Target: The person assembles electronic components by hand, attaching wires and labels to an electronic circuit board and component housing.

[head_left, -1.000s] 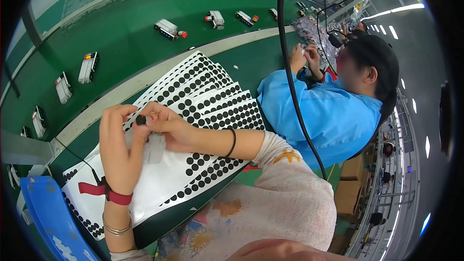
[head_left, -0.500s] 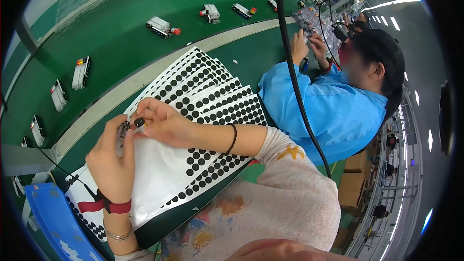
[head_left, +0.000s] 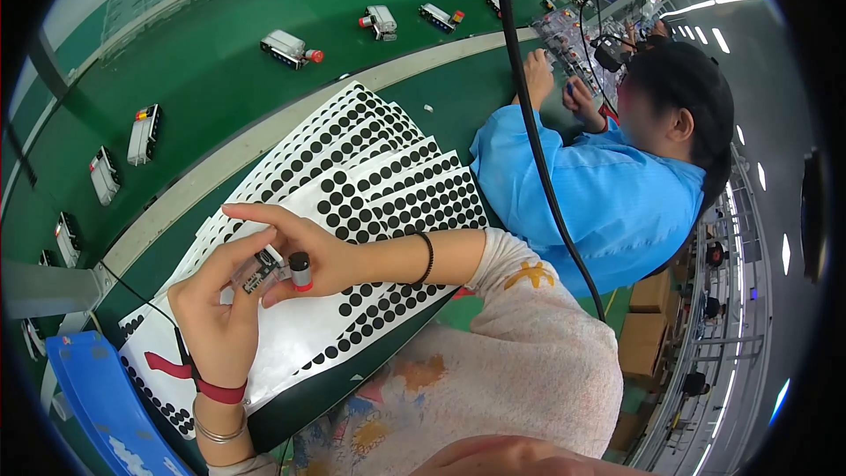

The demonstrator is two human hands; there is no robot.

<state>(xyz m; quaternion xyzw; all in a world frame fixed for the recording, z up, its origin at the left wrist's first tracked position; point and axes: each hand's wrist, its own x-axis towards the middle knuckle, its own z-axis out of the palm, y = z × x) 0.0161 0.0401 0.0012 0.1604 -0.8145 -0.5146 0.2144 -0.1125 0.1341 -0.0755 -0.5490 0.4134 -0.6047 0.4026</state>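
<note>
My left hand pinches a small clear plastic unit with dark parts inside and a printed side. A cylinder with a dark top and a red band at its base sticks out from the unit's right side. Around that end curves my right hand, index finger stretched out behind the unit and thumb below, close to the cylinder; its other fingers are partly hidden. Beneath both hands lie overlapping white sheets of round black stickers, with a bare whitish sheet on top.
Similar clear units stand spaced along the green belt beyond a pale rail. A blue tray sits at lower left. At right a co-worker in a blue top handles parts. A black cable hangs in front.
The unit has been turned, so its printed side and red-banded cylinder now show. My right fingers have spread from their pinch near the dark cap. The left hand has shifted slightly right.
</note>
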